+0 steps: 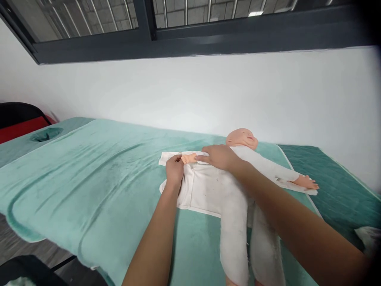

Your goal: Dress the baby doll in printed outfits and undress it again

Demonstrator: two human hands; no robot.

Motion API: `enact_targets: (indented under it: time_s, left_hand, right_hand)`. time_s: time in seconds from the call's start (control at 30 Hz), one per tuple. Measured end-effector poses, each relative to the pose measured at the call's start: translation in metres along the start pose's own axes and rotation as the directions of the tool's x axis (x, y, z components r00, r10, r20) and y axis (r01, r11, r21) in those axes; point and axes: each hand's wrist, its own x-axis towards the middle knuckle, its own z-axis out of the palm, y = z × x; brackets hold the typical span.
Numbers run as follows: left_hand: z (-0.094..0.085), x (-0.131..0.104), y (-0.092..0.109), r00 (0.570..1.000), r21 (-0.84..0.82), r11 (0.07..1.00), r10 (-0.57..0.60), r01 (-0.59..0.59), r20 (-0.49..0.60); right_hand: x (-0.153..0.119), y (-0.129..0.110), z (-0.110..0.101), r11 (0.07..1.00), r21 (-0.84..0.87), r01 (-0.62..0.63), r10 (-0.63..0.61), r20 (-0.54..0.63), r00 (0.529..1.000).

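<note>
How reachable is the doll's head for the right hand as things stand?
Likely yes: the right hand is close to the doll's head, and nothing visible blocks the way. It would probably have to leave the doll's hand, where its fingertips are.

Place: looks like a care-training or massage room | bed with face hole (pixel 46 134) | baby doll (pixel 233 210) | barred window (pixel 193 33)

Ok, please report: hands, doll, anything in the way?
Left hand at one small hand of the doll; right hand by its wrist. Doll lying over spread white shirt. Right forearm hides part of the doll.
</note>
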Motion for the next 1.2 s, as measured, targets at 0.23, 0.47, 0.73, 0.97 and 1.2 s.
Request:
enact_targets:
  time_s: [0.23, 0.47, 0.73, 0.97, 1.2]
  left_hand:
    - [0.004, -0.005, 0.003, 0.999, -0.148, 0.989, -0.020, 0.015, -0.032]
    - [0.020, -0.030, 0.020, 0.940, 0.104, 0.954, 0.252, -0.281, 0.229]
    - [0.009, -0.027, 0.009, 0.943, 0.621, 0.734, 0.331, -0.274, 0.024]
    - [0.012, -0.037, 0.012, 0.959, 0.820, 0.547, 0.282, -0.165, 0.005]
    - [0.013, -0.038, 0.016, 0.958, 0.839, 0.504, 0.279, -0.206, 0.068]
  right_hand:
    - [0.000, 0.000, 0.009, 0.991, -0.127, -0.041, 0.044, 0.020, 0.999]
    - [0.012, -0.015, 0.028, 0.983, -0.158, -0.094, 0.083, -0.078, 0.993]
    - [-0.006, 0.011, -0.004, 0.990, 0.099, -0.099, 0.118, -0.201, 0.973]
    - [-0.097, 0.085, 0.003, 0.803, 0.453, -0.388, 0.582, -0.455, 0.673]
    - [-0.138, 0.114, 0.038, 0.660, 0.489, -0.570, 0.742, -0.309, 0.595]
